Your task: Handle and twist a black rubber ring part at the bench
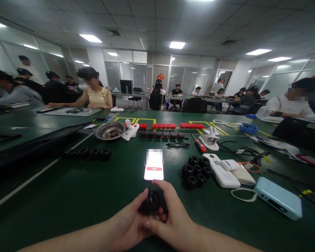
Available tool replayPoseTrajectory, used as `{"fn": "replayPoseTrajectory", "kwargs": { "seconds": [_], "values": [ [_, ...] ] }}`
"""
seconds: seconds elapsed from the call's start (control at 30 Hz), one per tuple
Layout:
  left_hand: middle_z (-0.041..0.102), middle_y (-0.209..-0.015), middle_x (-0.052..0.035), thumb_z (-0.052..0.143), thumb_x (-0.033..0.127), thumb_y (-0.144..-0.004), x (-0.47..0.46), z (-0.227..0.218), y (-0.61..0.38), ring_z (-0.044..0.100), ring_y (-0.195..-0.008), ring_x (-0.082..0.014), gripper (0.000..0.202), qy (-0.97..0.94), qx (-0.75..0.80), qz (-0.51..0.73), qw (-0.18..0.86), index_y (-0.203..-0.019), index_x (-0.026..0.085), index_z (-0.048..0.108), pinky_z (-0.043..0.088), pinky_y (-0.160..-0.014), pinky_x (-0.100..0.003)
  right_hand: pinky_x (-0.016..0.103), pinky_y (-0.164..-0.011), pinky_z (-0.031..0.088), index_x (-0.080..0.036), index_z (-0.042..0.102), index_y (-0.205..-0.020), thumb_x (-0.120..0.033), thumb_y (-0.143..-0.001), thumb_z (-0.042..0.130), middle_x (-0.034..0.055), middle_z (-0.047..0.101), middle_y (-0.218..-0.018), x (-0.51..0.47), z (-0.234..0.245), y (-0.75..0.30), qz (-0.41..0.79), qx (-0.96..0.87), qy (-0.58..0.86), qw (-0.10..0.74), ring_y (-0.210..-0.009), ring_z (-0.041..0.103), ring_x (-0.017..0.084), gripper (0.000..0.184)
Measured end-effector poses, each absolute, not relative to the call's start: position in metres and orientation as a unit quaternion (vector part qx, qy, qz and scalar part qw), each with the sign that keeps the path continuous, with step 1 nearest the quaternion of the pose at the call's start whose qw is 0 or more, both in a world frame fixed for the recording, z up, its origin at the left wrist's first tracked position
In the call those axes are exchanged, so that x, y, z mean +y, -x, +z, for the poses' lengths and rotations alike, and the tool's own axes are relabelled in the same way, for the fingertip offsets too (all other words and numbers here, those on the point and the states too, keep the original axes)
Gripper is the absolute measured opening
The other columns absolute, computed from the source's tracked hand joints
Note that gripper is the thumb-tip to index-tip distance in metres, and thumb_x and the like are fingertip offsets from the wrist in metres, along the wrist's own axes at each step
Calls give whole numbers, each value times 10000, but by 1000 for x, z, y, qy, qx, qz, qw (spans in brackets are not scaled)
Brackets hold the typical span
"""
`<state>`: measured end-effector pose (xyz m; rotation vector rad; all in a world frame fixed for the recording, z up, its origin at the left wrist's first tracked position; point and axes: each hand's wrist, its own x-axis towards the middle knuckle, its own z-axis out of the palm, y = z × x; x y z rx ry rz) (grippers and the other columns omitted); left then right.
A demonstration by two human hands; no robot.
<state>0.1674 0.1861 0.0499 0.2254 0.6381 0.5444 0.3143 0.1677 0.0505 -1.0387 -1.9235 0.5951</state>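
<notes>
Both my hands meet at the near edge of the green table around one small black round part (pixel 152 202). My left hand (pixel 127 225) grips it from the left with fingers curled. My right hand (pixel 173 218) wraps over it from the right, thumb on top. Just beyond them a lit phone (pixel 154 169) lies flat. A cluster of similar black round parts (pixel 196 171) sits to the right, and a row of them (pixel 90 153) to the left.
A metal bowl (pixel 109 131), a red-handled screwdriver (pixel 198 144), red and black trays (pixel 163 126), white power banks (pixel 224 171) and a pale blue box (pixel 278 197) lie about. Cables trail at right. Other people sit at tables around the room.
</notes>
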Motion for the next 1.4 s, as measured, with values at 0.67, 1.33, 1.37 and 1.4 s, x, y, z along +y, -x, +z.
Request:
{"fn": "replayPoseTrajectory", "kwargs": {
  "seconds": [0.67, 1.33, 1.37, 1.4],
  "values": [
    [661, -734, -83, 475, 355, -782, 186, 50, -165, 612, -686, -160, 289, -107, 252, 276, 921, -822, 100, 605, 422, -774, -321, 369, -854, 410, -216, 450, -1113, -149, -701, 563, 65, 511, -1044, 171, 50, -315, 222, -798, 382, 409, -984, 476, 213, 433],
    [640, -804, -105, 353, 305, -839, 188, 47, -170, 598, -786, -207, 322, -147, 301, 266, 904, -942, 91, 570, 412, -769, -325, 425, -948, 325, -206, 397, -1191, -172, -670, 569, 79, 492, -1128, 167, 57, -314, 186, -845, 308, 395, -1047, 447, 232, 549],
    [642, -827, -116, 368, 276, -828, 188, 47, -170, 599, -807, -218, 303, -148, 301, 265, 904, -948, 84, 569, 413, -770, -327, 423, -940, 333, -207, 415, -1184, -225, -678, 609, 81, 490, -1121, 167, 57, -314, 189, -850, 308, 384, -1034, 451, 234, 542],
    [643, -837, -119, 382, 257, -818, 188, 48, -170, 600, -817, -224, 285, -146, 302, 264, 904, -949, 87, 569, 415, -769, -327, 416, -918, 357, -212, 438, -1176, -272, -683, 634, 83, 485, -1108, 167, 58, -314, 192, -852, 313, 375, -1015, 457, 235, 534]
  ]
}}
